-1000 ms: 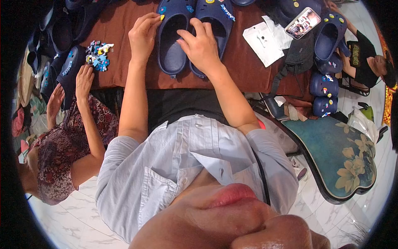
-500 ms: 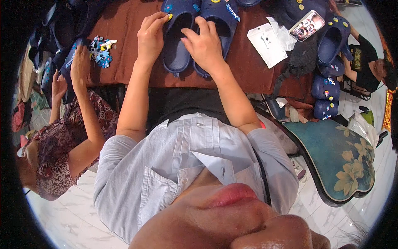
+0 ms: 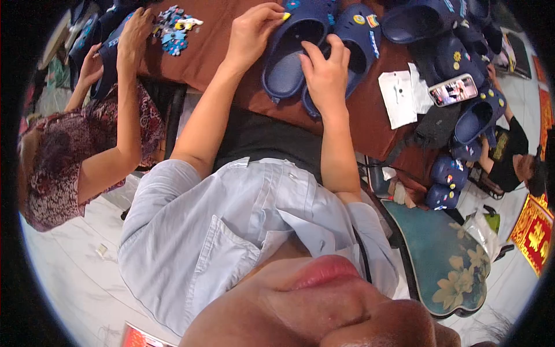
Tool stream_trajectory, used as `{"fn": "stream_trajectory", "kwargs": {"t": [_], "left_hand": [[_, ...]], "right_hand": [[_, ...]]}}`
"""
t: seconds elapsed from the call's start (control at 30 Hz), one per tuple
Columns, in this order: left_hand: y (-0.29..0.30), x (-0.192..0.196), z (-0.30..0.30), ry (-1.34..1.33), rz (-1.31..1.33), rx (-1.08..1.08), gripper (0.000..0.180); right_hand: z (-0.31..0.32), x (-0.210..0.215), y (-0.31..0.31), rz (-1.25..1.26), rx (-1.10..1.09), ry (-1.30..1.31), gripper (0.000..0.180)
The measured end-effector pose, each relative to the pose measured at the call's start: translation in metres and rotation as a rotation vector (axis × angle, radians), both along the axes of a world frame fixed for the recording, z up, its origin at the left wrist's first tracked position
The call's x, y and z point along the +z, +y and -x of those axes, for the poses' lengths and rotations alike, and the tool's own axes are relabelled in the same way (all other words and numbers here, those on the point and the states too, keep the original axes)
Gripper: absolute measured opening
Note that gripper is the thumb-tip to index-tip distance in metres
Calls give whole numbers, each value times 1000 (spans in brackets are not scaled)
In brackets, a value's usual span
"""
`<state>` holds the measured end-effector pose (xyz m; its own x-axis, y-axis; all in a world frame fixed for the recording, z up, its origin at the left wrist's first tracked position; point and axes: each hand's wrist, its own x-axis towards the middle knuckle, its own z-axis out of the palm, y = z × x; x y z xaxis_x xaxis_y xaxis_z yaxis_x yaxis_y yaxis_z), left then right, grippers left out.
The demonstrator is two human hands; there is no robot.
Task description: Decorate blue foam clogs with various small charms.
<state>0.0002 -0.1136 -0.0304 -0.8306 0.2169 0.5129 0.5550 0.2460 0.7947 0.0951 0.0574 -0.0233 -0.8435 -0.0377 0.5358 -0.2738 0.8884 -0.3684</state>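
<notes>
Two navy clogs lie side by side on the brown cloth, toes pointing away: the left clog (image 3: 283, 63) and the right clog (image 3: 359, 55), which bears small charms on its upper. At the left clog's upper, my left hand (image 3: 251, 37) pinches a small yellow charm (image 3: 286, 16) between thumb and fingertips. My right hand (image 3: 327, 78) is over the left clog's right rim, fingers apart and slightly bent, fingertips near its opening. Nothing shows in that hand. A blue flower-like charm (image 3: 293, 3) sits higher on the left clog.
A pile of charms (image 3: 174, 32) lies on the cloth (image 3: 214, 61) at left, near a co-worker's hand (image 3: 136, 34) on another clog. Rightward are a white packet (image 3: 396, 98), a phone (image 3: 454, 90), more clogs (image 3: 480, 118) and another person (image 3: 509, 153). A teal floral seat (image 3: 430, 248) stands lower right.
The whole view has turned, so the table and clogs appear farther right and tilted. My hands keep nearly the same places on the left clog, the left still pinching the yellow charm.
</notes>
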Motion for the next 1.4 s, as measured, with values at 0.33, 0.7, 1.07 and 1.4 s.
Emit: {"fn": "stream_trajectory", "kwargs": {"t": [0.33,0.7,1.07,1.4], "left_hand": [[4,3,4,-238,-4,107,18],[8,-6,15,-79,27,103,18],[0,16,7,272,289,-36,25],[11,13,0,308,482,117,33]], "right_hand": [[0,1,0,-13,-4,-47,27],[-2,1,-2,-23,0,-17,26],[1,-6,-3,-45,2,12,25],[0,-8,-4,-25,4,-12,25]]}}
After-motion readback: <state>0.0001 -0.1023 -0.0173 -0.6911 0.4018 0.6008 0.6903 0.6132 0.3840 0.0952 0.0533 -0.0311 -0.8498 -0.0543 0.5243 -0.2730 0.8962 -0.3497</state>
